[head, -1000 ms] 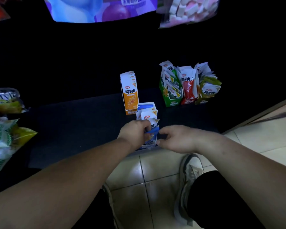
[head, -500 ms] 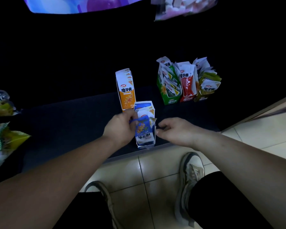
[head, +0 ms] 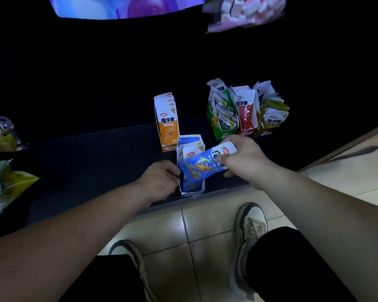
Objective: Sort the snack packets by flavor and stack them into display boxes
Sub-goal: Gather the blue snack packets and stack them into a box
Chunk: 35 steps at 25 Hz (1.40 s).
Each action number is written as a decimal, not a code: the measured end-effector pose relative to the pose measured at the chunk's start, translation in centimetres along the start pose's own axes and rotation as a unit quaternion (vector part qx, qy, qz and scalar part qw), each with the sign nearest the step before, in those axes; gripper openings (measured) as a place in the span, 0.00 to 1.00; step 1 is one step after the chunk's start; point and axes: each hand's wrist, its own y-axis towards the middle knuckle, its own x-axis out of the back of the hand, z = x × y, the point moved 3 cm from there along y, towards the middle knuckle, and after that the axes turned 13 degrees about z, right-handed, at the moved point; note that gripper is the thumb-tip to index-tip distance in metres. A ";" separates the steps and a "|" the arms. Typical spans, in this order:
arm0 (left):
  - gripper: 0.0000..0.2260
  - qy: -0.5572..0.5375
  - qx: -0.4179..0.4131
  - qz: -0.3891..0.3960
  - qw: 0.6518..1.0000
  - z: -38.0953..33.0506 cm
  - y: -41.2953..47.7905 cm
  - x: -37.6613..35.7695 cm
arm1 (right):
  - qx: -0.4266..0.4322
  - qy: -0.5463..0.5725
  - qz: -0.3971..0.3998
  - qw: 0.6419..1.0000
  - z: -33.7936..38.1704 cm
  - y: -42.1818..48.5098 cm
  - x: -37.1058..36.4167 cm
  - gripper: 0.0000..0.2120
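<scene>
right hand (head: pixel 244 162) pinches a blue snack packet (head: pixel 202 167) by its white upper end, thumb on top and fingers curled beneath. it holds the packet tilted across the open top of the blue display box (head: pixel 192 191), lower end dipping inside. left hand (head: pixel 159 179) sits against that box's left wall with fingers curled; i cannot tell from my feed whether it grips the wall. a dark shelf (head: pixel 96 158) runs across the middle, with pale floor tiles (head: pixel 162 227) and a worn shoe (head: pixel 248 232) below. the blue box stands at the shelf's front edge with more packets upright inside. an orange box (head: pixel 167 123) stands just behind it, to the left. further right, a green box (head: pixel 214 118), a red box (head: pixel 247 112) and an olive box (head: pixel 271 118) stand touching in a row, all stuffed with packets.
</scene>
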 end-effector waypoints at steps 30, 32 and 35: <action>0.08 0.074 -0.076 -0.003 0.994 1.0 2.2 -2.1 | -0.042 -0.025 0.056 0.997 -4.4 4.3 -4.9 0.18; 0.09 0.097 -0.086 -0.003 0.992 1.0 2.1 -2.3 | -0.030 -0.079 0.048 0.995 -4.6 4.5 -4.6 0.14; 0.11 0.115 -0.098 -0.023 0.988 0.9 1.8 -2.4 | -0.026 -0.152 0.051 0.987 -4.7 4.7 -4.7 0.12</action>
